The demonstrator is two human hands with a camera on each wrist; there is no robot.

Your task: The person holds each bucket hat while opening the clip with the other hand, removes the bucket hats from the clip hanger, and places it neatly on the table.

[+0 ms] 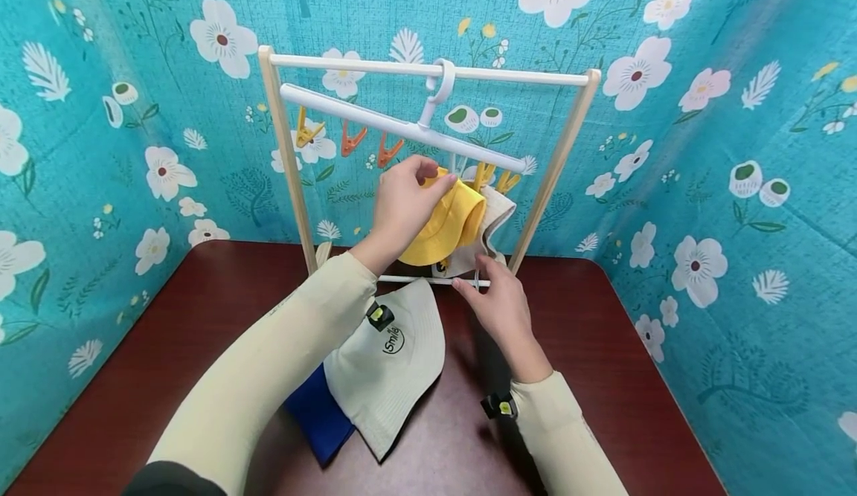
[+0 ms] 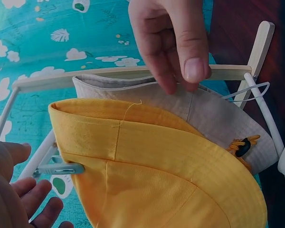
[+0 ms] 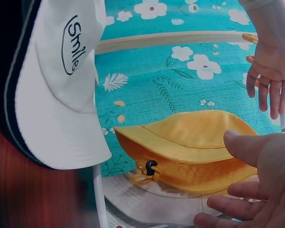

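Observation:
A yellow bucket hat (image 1: 462, 210) hangs below the right half of a white hanger (image 1: 361, 115). In the left wrist view, a pale blue clothespin (image 2: 61, 168) grips its edge. My left hand (image 1: 410, 202) is beside the yellow hat with fingers spread, apart from the clothespin. Behind it hangs a beige bucket hat (image 2: 180, 102), partly hidden, with a white string (image 2: 256, 88). My right hand (image 1: 501, 304) is low beside the hats, thumb and fingers parted. An orange cord with a black toggle (image 3: 151, 167) dangles from the yellow hat.
The hanger hooks over a wooden rack (image 1: 271, 109) with white rods. Yellow clothespins (image 1: 483, 175) and orange clothespins (image 1: 351, 139) hang along it. On the dark red table (image 1: 221, 310) lie a white bucket hat (image 1: 402, 377) printed "Smile" and a blue fabric item (image 1: 320, 414). Floral cloth surrounds the table.

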